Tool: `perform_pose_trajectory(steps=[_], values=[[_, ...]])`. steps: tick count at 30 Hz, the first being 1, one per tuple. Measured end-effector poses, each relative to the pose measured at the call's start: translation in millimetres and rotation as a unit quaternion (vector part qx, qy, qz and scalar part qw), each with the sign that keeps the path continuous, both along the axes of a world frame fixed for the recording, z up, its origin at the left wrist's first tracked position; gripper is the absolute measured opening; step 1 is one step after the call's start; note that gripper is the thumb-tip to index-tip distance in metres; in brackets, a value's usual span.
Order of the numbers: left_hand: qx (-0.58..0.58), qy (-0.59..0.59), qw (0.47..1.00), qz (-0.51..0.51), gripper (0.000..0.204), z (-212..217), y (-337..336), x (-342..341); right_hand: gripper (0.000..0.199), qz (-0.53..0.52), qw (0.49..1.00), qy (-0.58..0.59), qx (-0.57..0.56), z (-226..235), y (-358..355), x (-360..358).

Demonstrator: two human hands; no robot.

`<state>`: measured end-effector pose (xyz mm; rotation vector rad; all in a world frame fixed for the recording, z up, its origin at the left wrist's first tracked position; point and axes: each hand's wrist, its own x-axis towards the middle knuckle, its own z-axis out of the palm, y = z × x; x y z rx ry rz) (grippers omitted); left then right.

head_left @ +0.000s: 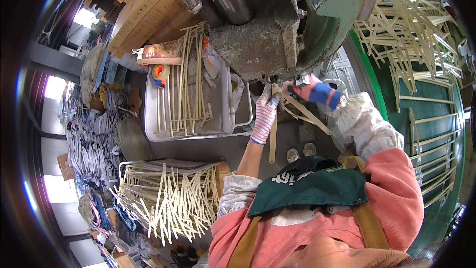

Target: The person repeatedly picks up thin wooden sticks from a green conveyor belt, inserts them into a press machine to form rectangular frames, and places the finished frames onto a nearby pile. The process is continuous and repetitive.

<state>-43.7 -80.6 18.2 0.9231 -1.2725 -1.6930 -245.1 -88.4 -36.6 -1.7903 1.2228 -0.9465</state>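
My left hand point(264, 117), in a striped knit glove, is closed on the upper end of a flat cream slat point(272, 141) with a hole at its lower end. This end is right under the tool end point(270, 77) of a heavy green machine point(258, 49). My right hand point(317, 93), in a pink and blue glove, is close beside it under the machine, blurred, and its fingers cannot be made out. From between the hands more cream slats point(308, 115) slant down to the right; whether they are joined to the first is unclear.
To the left stands a white tray point(148, 114) holding long slats and an orange tape roll point(160, 73). Nearer, a pile of cream slats point(178, 198) lies on a stool. On the right, a green table point(426, 168) bears slats and ladder-like frames. Cardboard point(144, 12) is stacked behind.
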Motion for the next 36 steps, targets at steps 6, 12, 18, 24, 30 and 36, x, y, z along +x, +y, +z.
perform_pose_trajectory(steps=[6, 12, 18, 24, 30, 36], values=[[0.013, 0.011, 0.997, -0.072, 0.025, -8, -12, 14, 0.030, 0.037, 0.940, -0.161, 0.300, 24, 64, 18], [0.042, -0.008, 0.992, -0.123, 0.024, -4, -28, 19, 0.044, -0.056, 0.949, -0.123, 0.284, 50, 77, 31], [-0.206, -0.264, 0.939, -0.078, 0.028, 2, 10, 66, 0.044, -0.078, 0.950, -0.135, 0.271, 56, 80, 36], [0.072, -0.086, 0.983, -0.147, 0.030, 2, 29, 111, 0.029, -0.119, 0.966, -0.075, 0.219, 55, 82, 41], [0.103, -0.126, 0.972, -0.170, 0.030, 26, 9, 119, 0.017, -0.133, 0.966, -0.048, 0.215, 60, 81, 38], [0.079, -0.138, 0.966, -0.204, 0.032, 29, 5, 122, 0.015, -0.136, 0.951, -0.064, 0.272, 57, 77, 33]])
